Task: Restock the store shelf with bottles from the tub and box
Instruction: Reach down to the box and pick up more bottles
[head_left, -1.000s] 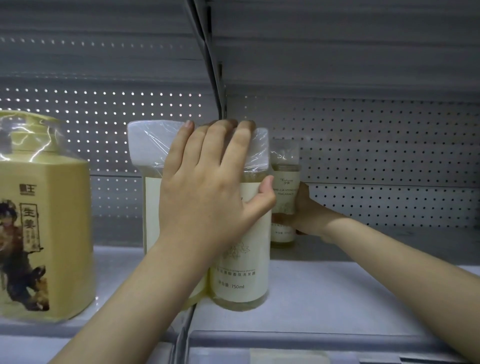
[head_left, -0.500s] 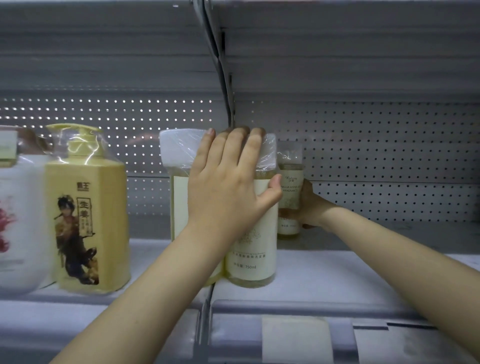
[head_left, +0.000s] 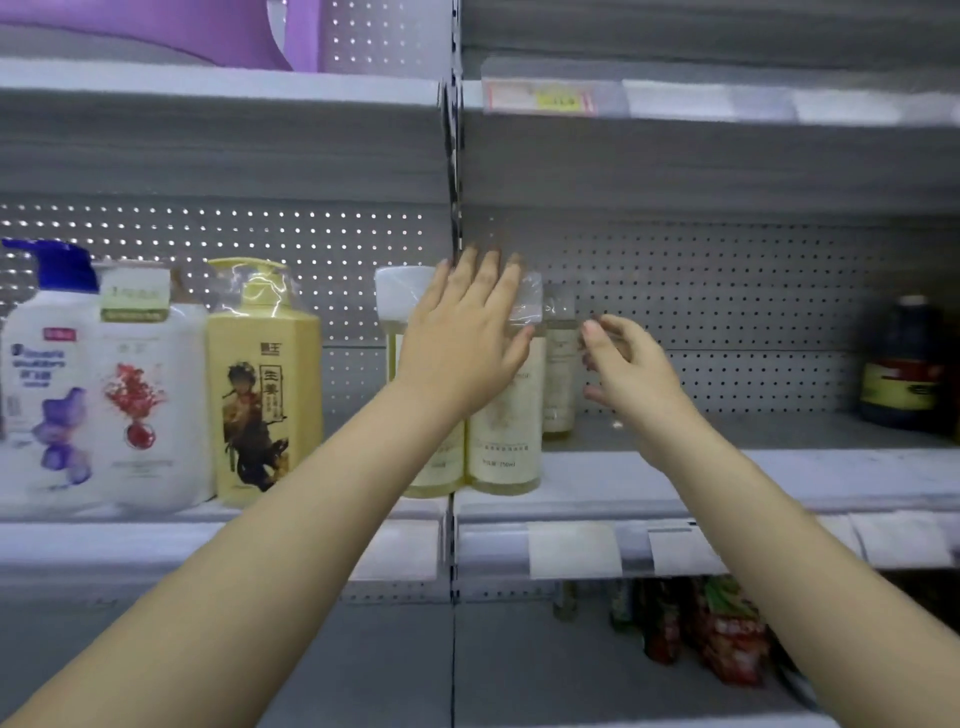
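Wrapped pale-yellow twin bottles (head_left: 506, 441) stood shelved, flat left hand (head_left: 462, 348) against them. Right hand (head_left: 631, 364) hung empty, half-open; restocking looked unfinished.

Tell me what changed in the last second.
The right hand let go of the small bottle and drew back, now open beside it. The left hand stays flat on the twin pack. Both stand where they were on the shelf.

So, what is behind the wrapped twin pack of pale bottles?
A smaller pale bottle stands behind its right side, near the right hand. The twin pack itself and the left hand on it cover anything directly behind.
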